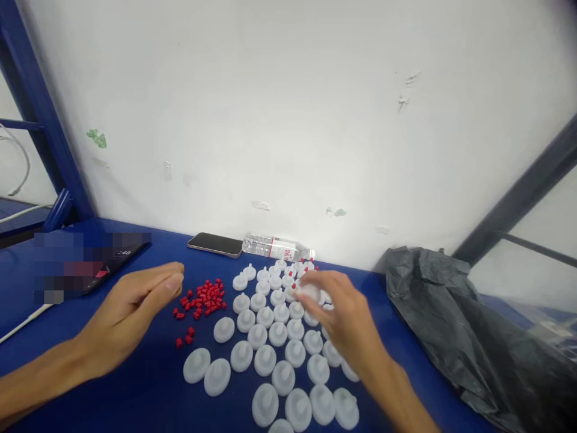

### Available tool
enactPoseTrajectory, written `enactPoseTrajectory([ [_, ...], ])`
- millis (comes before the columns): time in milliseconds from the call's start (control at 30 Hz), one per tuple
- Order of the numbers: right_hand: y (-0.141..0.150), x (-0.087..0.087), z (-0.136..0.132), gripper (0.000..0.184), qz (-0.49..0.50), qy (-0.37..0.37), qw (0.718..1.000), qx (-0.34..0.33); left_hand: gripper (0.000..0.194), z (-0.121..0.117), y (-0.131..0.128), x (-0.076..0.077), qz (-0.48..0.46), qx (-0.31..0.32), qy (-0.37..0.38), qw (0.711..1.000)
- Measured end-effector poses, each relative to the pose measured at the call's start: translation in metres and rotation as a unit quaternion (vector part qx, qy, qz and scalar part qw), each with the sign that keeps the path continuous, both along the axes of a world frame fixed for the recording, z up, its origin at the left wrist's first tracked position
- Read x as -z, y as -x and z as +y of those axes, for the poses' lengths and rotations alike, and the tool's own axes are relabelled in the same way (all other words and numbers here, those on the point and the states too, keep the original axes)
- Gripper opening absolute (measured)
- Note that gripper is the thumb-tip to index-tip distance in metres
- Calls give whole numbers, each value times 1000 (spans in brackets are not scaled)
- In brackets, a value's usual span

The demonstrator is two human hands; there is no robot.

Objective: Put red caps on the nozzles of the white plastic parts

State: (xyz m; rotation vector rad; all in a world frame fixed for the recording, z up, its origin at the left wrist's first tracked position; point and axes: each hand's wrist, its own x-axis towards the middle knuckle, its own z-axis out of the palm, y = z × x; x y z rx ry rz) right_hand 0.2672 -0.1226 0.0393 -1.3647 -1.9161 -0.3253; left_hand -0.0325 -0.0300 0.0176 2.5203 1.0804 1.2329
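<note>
My right hand (345,310) grips a white round cap with a nozzle (310,292) above the far right part of a spread of similar white nozzle caps (277,334). A small red tip (294,286) shows by the held cap; whether it sits on that cap's nozzle I cannot tell. My left hand (130,313) is closed, thumb pressed to the curled fingers, just left of a pile of small red tips (210,297). Anything inside those fingers is hidden. Several white caps at the back, partly behind my right hand, carry red tips.
A phone (215,244) and a clear water bottle (274,246) lie along the white wall. Another dark device (121,258) with a white cable rests at the left. A black plastic bag (433,313) covers the right side of the blue table (148,385).
</note>
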Motion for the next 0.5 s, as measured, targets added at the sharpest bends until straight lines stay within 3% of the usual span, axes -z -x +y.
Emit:
enactPoseTrajectory([
  [67,-19,-2,2,14,43,41,996,69,38,9,0,-9,-39,-14,-7,999],
  [167,-30,-1,6,18,55,61,990,111,29,17,-3,-10,15,-48,-34,998],
  [300,-30,9,11,18,9,82,989,126,24,24,-4,1,74,-104,-53,990],
  [500,-31,20,17,14,-33,115,987,110,30,39,4,16,128,-142,-63,980],
])
